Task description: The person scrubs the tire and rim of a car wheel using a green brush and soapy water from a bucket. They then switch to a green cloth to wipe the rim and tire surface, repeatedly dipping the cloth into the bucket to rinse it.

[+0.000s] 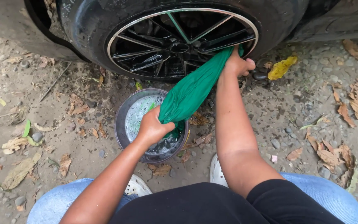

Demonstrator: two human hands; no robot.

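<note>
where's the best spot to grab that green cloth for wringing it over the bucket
Grip the green cloth at both ends, as the left hand and right hand do now. It is stretched into a long roll from above the bucket up to the wheel, so closing on each end from above looks best.

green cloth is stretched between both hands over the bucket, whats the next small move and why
Probably twist it: the left hand and right hand grip opposite ends of the cloth, bunched taut above the soapy bucket, so the water would fall back in.
</note>
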